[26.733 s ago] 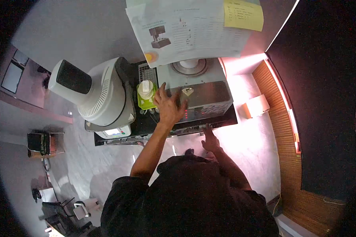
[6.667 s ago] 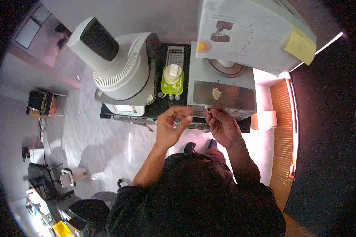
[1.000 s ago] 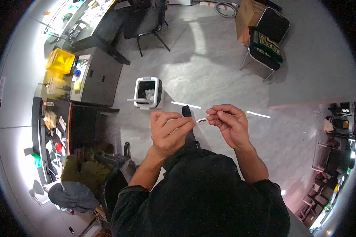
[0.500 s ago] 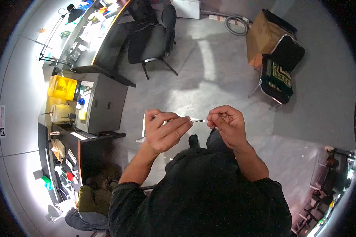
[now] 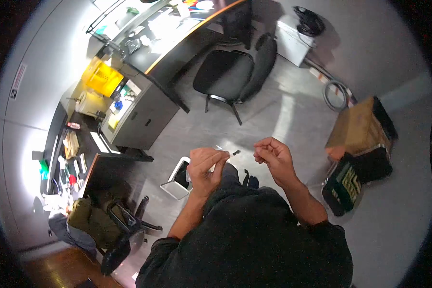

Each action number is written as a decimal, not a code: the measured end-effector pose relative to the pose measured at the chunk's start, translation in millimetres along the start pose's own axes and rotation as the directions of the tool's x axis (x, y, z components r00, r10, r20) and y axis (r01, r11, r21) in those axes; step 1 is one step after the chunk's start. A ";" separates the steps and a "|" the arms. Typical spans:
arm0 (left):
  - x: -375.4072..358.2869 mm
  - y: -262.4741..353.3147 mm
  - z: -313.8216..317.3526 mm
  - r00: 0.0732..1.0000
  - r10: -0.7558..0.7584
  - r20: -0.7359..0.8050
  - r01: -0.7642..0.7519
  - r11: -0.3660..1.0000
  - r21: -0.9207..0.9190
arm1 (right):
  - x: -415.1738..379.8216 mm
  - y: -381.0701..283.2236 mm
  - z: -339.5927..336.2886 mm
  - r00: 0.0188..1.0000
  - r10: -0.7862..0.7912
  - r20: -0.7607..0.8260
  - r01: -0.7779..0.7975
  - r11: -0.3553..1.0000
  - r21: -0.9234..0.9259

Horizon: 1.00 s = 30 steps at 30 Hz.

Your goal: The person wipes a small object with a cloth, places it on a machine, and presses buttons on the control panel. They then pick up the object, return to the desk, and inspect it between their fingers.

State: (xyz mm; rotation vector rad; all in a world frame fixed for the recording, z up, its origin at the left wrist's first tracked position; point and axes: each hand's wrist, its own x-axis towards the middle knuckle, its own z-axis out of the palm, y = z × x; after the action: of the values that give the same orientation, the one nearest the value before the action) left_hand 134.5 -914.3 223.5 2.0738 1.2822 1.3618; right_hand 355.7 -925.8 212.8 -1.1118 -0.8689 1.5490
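My left hand (image 5: 207, 168) is closed in a pinch, its fingertips pointing right. Just beyond them shows a small dark piece (image 5: 236, 152), too small to name, and a thin pale line lies close by. To the right, apart from it, my right hand (image 5: 276, 161) has its thumb and index finger pressed together. Whatever those fingers hold, if anything, is hidden. Both hands are raised in front of my dark shirt (image 5: 254, 235), over the grey floor.
Below my left hand stands a white-rimmed bin (image 5: 176, 190). A black chair (image 5: 223, 72) is ahead by the desk, near a drawer cabinet (image 5: 151, 115). On the right are a cardboard box (image 5: 351, 127) and a folding chair (image 5: 369, 165). An office chair (image 5: 122, 230) holds clothes at left.
My view has turned right, so the furniture shifts and the bin shows more. My hands have drawn slightly apart. The dark piece stays near my left fingertips.
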 end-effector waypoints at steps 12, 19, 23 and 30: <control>143.2 -181.9 -12.9 0.709 -0.699 -0.088 0.616 0.675 -0.406 | 248.9 -11.8 49.0 0.991 0.124 0.056 -0.123 0.992 -0.014; 271.3 -275.6 -54.3 0.646 -0.755 0.109 0.672 0.495 -0.551 | 393.4 -24.7 112.3 0.992 0.126 0.005 -0.125 0.983 0.131; 316.5 -317.7 -60.2 0.620 -0.763 0.183 0.626 0.340 -0.702 | 454.3 -25.8 140.6 0.980 0.193 0.059 -0.198 0.973 0.117; 367.8 -380.9 -56.3 0.398 -0.841 0.366 0.542 -0.106 -0.834 | 558.3 -29.0 187.2 0.937 0.244 0.251 -0.250 0.968 -0.009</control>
State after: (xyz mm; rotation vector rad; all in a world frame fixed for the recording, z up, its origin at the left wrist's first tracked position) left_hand -54.5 -417.8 189.0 0.1765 1.0230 1.2610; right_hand 143.5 -377.2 171.0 -1.0537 -0.9010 1.9361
